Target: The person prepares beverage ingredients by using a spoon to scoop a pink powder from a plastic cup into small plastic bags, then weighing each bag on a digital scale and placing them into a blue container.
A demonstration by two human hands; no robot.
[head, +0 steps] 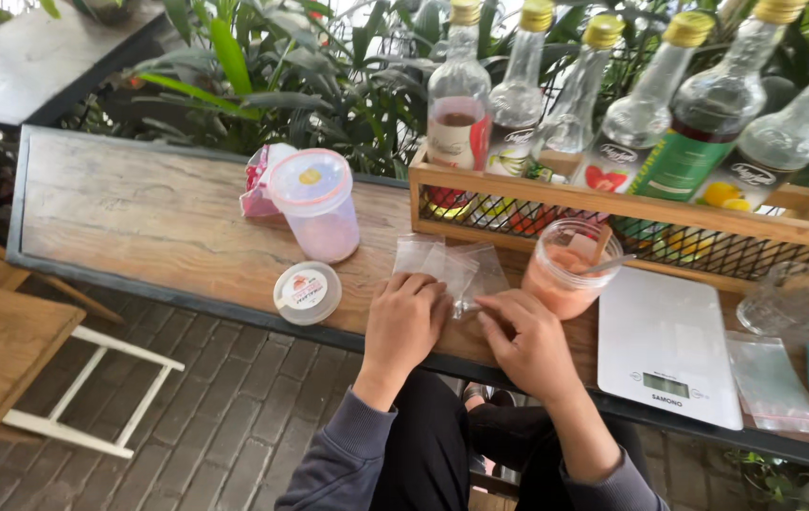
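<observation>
Clear plastic zip bags [452, 270], small, flat and stacked, lie on the weathered wooden desk [139, 213] close to its near edge, right under the person's hands. The left hand [404, 322] rests palm down on the near left corner of the stack, fingers curled, seemingly pinning it so the bags do not slide. The right hand [527, 341] sits just beside it, fingertips pressed together on the edge of a bag, as if pinching one layer to part it from the rest.

Just right of the bags stands an open clear jar of pale pink powder [570, 270] with a metal spoon handle [608, 263] leaning out, near the right hand. A white flat kitchen scale [665, 341] lies beside the jar, and another empty clear bag [778, 383] lies beyond it. To the left stand a lidded translucent tub with pink powder in its base [314, 203] and a round white lid with a label [307, 291], well apart from the hands. Behind everything, a wooden crate with a wire mesh front [631, 213] holds a row of clear glass bottles with gold caps [518, 85], upright against green leafy plants [262, 76].
</observation>
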